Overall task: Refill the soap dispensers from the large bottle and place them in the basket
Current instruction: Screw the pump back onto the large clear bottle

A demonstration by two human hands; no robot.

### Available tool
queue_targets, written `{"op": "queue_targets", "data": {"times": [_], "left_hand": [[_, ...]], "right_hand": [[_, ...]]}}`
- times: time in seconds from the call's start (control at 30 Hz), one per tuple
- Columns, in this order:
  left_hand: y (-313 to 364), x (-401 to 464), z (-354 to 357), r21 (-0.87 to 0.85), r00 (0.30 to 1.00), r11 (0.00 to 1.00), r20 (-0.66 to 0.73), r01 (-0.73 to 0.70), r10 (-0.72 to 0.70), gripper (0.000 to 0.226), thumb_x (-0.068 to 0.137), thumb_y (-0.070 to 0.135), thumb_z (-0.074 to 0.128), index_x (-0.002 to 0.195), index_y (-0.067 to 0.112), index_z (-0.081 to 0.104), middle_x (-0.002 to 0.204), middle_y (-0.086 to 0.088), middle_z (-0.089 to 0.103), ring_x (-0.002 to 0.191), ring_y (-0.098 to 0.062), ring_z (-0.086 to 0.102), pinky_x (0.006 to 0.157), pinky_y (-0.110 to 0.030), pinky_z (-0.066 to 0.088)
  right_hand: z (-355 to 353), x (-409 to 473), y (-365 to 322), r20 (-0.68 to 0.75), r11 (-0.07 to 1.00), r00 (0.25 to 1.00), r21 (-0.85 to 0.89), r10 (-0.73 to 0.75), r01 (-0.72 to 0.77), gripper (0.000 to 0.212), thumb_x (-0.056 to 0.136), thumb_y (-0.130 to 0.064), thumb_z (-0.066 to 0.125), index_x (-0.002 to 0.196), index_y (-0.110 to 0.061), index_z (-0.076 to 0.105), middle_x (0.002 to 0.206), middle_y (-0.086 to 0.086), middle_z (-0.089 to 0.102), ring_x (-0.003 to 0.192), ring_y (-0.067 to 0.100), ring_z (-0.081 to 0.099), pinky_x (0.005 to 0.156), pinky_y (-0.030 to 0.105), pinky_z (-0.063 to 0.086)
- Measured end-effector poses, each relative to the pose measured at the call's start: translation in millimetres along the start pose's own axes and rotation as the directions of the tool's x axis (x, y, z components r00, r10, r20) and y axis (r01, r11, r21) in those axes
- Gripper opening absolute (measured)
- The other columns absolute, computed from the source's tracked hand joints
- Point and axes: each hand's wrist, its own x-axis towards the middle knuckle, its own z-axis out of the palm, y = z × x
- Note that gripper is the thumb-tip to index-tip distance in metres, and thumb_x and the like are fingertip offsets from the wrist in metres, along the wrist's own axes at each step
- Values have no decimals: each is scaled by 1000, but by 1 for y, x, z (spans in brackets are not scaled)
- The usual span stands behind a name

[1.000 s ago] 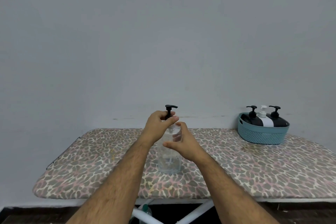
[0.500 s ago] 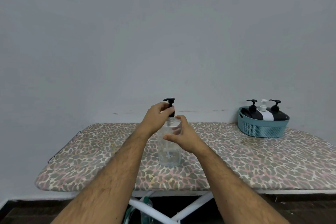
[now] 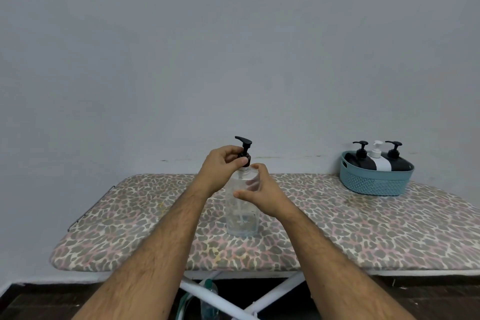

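Hands hide the clear dispenser (image 3: 241,213) top: left hand (image 3: 220,171) pinches pump collar (image 3: 245,157), right hand (image 3: 259,191) grips body.

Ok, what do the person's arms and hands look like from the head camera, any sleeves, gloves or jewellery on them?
Both arms are bare from the bottom edge of the picture up to the wrist, with no sleeve in view. The forearms are hairy. The left hand and the right hand wear no gloves. No watch, band or ring shows on the sides the camera sees.

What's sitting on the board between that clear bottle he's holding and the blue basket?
Nothing: in the head view only bare leopard-print cover lies between the clear dispenser and the basket.
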Motion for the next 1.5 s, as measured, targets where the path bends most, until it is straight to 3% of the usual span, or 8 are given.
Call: {"op": "queue_targets", "data": {"times": [0.13, 0.27, 0.43, 0.73, 0.9, 1.03, 1.2, 1.5], "left_hand": [[6, 0, 1, 134, 999, 990, 34, -45, 40, 21, 94, 16, 65, 114, 17, 68, 106, 7, 73, 101, -2, 67, 95, -22, 47], [8, -4, 7, 226, 988, 972, -124, -60, 90, 16, 87, 24, 73, 102, 23, 73, 90, 19, 70, 92, 12, 61, 84, -14, 43], [10, -7, 19, 214, 951, 976, -291, -39, 102, 14, 77, 29, 82, 88, 23, 75, 86, 15, 73, 88, 6, 66, 79, -11, 45], [3, -7, 0, -85, 1000, 996, -3, 14, -15, 20, 92, 11, 66, 111, 20, 70, 105, 3, 76, 103, -6, 69, 103, -29, 47], [9, -5, -6, -33, 984, 998, 173, 56, -50, 31, 102, 10, 49, 130, 21, 59, 126, 6, 67, 118, 1, 59, 103, -23, 37], [15, -2, -1, -3, 982, 995, 162, 98, -96, 29, 101, 10, 43, 118, 23, 63, 125, 7, 65, 121, -4, 55, 107, -30, 33], [8, 4, 11, 136, 996, 990, -79, -29, 40, 20, 85, 31, 75, 101, 20, 70, 108, 11, 65, 102, -6, 62, 89, -22, 48], [10, 2, -4, -47, 1000, 999, -25, 2, -3, 18, 84, 8, 75, 101, 10, 73, 93, -2, 77, 90, -13, 74, 87, -25, 51]], "right_hand": [[-1, -1, 0, -5, 1000, 1000, -2, 1, -1, 94, 79, -41, 82, 150, -27, 22, 122, 2, 55, 106, 11, 59, 80, 26, 48], [1, -2, -1, -8, 1000, 1000, -15, 0, 0, 93, 79, -41, 82, 150, -27, 23, 121, 1, 55, 106, 11, 58, 81, 26, 49], [1, -2, -1, -17, 1000, 1000, -25, -10, 9, 93, 79, -41, 82, 150, -26, 24, 119, 1, 54, 106, 12, 59, 87, 30, 51], [-1, -1, 1, 5, 1000, 1000, -5, -9, 9, 93, 78, -40, 83, 149, -27, 25, 121, 2, 55, 108, 13, 58, 86, 30, 50], [-1, 0, 1, 9, 1000, 1000, 2, 1, -1, 92, 79, -39, 83, 149, -27, 25, 122, 2, 54, 107, 13, 59, 84, 30, 50], [-1, 0, 0, 1, 1000, 1000, -19, 4, -4, 92, 79, -40, 83, 149, -28, 24, 121, 1, 54, 106, 13, 59, 83, 30, 50], [0, -1, -1, -2, 1000, 1000, -23, -9, 9, 95, 78, -42, 83, 151, -27, 23, 120, 0, 54, 106, 12, 59, 85, 29, 51], [-2, 0, 0, 4, 1000, 1000, -27, -1, 1, 93, 80, -39, 83, 150, -25, 24, 119, 2, 53, 107, 16, 59, 84, 30, 49]]}}
